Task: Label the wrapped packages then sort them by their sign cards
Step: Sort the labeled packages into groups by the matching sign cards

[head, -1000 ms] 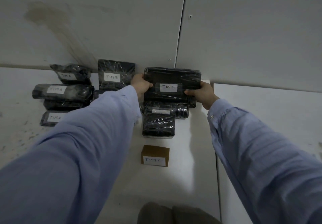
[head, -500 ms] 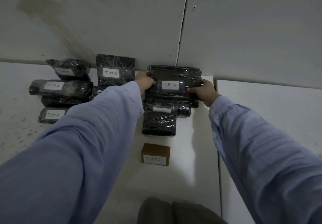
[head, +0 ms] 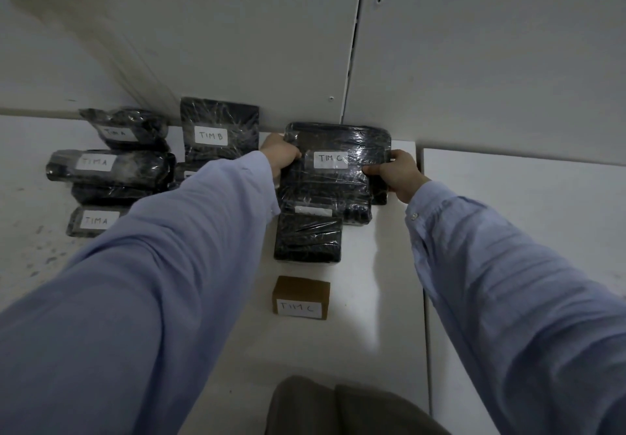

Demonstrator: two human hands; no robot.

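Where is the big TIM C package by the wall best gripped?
By its two short ends, one hand from each side, as the left hand and right hand do: the TIM C package is a wide flat slab on edge by the wall.

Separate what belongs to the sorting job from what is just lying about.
Job: TIM C package, held by left hand and right hand; TIM C sign card; TIM B package; TIM A packages; wrapped package in front.
Just there: wall stain; wall screw; table scuffs.
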